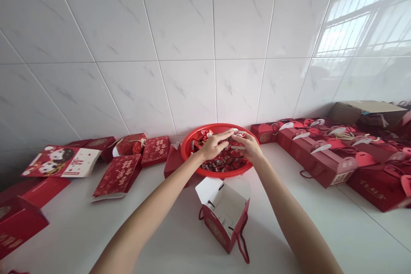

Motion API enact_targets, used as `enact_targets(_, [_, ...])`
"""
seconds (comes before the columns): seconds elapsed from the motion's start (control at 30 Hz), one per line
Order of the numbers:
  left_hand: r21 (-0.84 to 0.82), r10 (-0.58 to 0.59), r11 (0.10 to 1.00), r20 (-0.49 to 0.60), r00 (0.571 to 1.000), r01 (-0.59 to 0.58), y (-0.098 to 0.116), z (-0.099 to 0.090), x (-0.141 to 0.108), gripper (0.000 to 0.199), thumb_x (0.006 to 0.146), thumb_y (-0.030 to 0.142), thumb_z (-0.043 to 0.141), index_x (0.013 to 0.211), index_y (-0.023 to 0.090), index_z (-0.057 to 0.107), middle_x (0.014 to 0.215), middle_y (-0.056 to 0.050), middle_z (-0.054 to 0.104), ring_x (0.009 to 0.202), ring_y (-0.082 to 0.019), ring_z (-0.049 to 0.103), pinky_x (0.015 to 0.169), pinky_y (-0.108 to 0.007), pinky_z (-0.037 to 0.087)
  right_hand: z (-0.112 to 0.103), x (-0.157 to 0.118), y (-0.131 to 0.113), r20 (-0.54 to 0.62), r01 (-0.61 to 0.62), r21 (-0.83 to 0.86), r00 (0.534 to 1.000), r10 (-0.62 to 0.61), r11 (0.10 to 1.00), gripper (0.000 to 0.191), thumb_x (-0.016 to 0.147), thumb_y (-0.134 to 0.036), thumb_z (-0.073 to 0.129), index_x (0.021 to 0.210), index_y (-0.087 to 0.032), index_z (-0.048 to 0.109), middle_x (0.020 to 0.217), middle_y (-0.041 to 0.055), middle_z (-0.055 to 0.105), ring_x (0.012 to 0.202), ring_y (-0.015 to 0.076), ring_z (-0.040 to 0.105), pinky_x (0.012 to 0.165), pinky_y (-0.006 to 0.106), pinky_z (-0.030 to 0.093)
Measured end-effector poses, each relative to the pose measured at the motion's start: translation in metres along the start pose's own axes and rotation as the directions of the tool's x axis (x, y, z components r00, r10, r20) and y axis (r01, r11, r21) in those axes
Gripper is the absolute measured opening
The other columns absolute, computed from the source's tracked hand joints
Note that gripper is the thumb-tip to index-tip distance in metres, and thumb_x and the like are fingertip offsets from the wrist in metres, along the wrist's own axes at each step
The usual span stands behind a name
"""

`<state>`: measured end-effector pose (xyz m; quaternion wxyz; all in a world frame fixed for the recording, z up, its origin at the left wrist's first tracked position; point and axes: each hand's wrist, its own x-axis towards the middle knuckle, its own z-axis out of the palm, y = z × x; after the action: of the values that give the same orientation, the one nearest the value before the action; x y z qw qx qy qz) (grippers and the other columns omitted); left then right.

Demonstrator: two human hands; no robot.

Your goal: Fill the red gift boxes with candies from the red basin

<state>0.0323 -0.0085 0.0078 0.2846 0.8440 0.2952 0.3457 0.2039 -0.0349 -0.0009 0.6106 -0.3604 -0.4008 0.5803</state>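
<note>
Gift box (224, 216): on counter, lid up, just nearer the person than the red basket (188, 147), seemingly for easy filling. Left hand (215, 144) and right hand (249, 145) over basket, half-curled, around something pale; exact grip can't tell. Sweets (226, 162) beneath.

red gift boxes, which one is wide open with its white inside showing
The open box just in front of the red basket. Its white inside shows from above, whereas the nearer boxes on the right have closed tops.
</note>
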Motion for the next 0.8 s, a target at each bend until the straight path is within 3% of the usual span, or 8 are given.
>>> enact_targets(0.1, [-0.001, -0.094, 0.996, -0.061, 0.994, 0.094, -0.004, 0.003, 0.006, 0.057, 0.092, 0.022, 0.050, 0.149, 0.022, 0.048, 0.155, -0.007, 0.048, 0.135, -0.025, 0.054, 0.115, -0.041, 0.043, -0.005, 0.006, 0.003, -0.174, 0.098, 0.062, 0.981, -0.086, 0.993, 0.026, 0.060, -0.025, 0.082, 0.080, -0.020, 0.067, 0.077, 0.0006, 0.073, 0.067, 0.0171, 0.071, 0.051, 0.023, 0.054])
enact_targets(0.17, [0.039, -0.165, 0.985, -0.025, 0.986, 0.166, -0.006, 0.004, 0.011, 0.054, 0.090, 0.023, 0.054, 0.145, 0.021, 0.053, 0.148, -0.010, 0.057, 0.120, -0.025, 0.065, 0.105, -0.039, 0.050, -0.008, 0.010, 0.004, -0.312, 0.153, 0.104, 0.943, -0.114, 0.983, 0.025, 0.060, -0.024, 0.080, 0.077, -0.022, 0.062, 0.073, -0.0019, 0.071, 0.067, 0.0175, 0.071, 0.052, 0.024, 0.053])
enact_targets(0.27, [0.101, -0.168, 0.983, 0.131, 0.977, 0.155, -0.001, 0.011, 0.019, 0.042, 0.075, 0.022, 0.073, 0.118, 0.022, 0.073, 0.124, -0.007, 0.073, 0.110, -0.028, 0.068, 0.097, -0.036, 0.051, -0.011, 0.014, 0.004, -0.406, 0.201, 0.132, 0.904, -0.132, 0.971, 0.026, 0.060, -0.024, 0.076, 0.077, -0.023, 0.057, 0.071, -0.0039, 0.069, 0.068, 0.0180, 0.071, 0.055, 0.026, 0.055])
enact_targets(0.37, [0.213, -0.127, 0.976, 0.341, 0.931, 0.055, 0.008, 0.023, 0.025, 0.031, 0.068, 0.024, 0.079, 0.099, 0.025, 0.078, 0.107, -0.003, 0.077, 0.103, -0.028, 0.069, 0.089, -0.032, 0.050, -0.010, 0.012, 0.003, -0.461, 0.214, 0.155, 0.879, -0.120, 0.965, 0.026, 0.060, -0.025, 0.074, 0.077, -0.024, 0.055, 0.069, -0.0047, 0.068, 0.063, 0.0172, 0.069, 0.053, 0.027, 0.054])
enact_targets(0.43, [0.286, -0.142, 0.958, 0.416, 0.898, 0.019, 0.013, 0.029, 0.028, 0.022, 0.070, 0.027, 0.078, 0.091, 0.026, 0.078, 0.096, -0.002, 0.076, 0.095, -0.027, 0.069, 0.082, -0.030, 0.049, -0.009, 0.009, 0.001, -0.496, 0.222, 0.167, 0.861, -0.113, 0.961, 0.025, 0.060, -0.025, 0.073, 0.077, -0.024, 0.055, 0.067, -0.0053, 0.067, 0.060, 0.0162, 0.068, 0.051, 0.026, 0.053])
enact_targets(0.53, [0.346, -0.218, 0.935, 0.393, 0.893, 0.076, 0.012, 0.031, 0.030, 0.018, 0.070, 0.034, 0.078, 0.086, 0.026, 0.077, 0.090, -0.002, 0.075, 0.087, -0.026, 0.068, 0.074, -0.029, 0.048, -0.006, 0.007, 0.000, -0.495, 0.236, 0.183, 0.861, -0.118, 0.955, 0.023, 0.060, -0.023, 0.073, 0.076, -0.023, 0.056, 0.068, -0.0052, 0.067, 0.059, 0.0146, 0.067, 0.051, 0.025, 0.053])
enact_targets(0.67, [0.441, -0.337, 0.882, 0.346, 0.876, 0.165, 0.006, 0.020, 0.028, 0.015, 0.071, 0.036, 0.075, 0.082, 0.026, 0.077, 0.087, -0.003, 0.076, 0.078, -0.025, 0.069, 0.065, -0.029, 0.047, -0.005, 0.007, -0.001, -0.474, 0.238, 0.195, 0.872, -0.121, 0.952, 0.022, 0.059, -0.020, 0.073, 0.073, -0.023, 0.056, 0.068, -0.0046, 0.068, 0.061, 0.0146, 0.067, 0.053, 0.025, 0.054])
enact_targets(0.8, [0.548, -0.405, 0.805, 0.229, 0.885, 0.227, -0.004, 0.001, 0.023, 0.010, 0.076, 0.026, 0.067, 0.079, 0.023, 0.076, 0.084, -0.006, 0.076, 0.082, -0.027, 0.070, 0.071, -0.031, 0.048, -0.003, 0.007, -0.001, -0.480, 0.240, 0.212, 0.870, -0.113, 0.947, 0.022, 0.060, -0.019, 0.074, 0.073, -0.022, 0.057, 0.066, -0.0048, 0.068, 0.060, 0.0150, 0.068, 0.051, 0.024, 0.055])
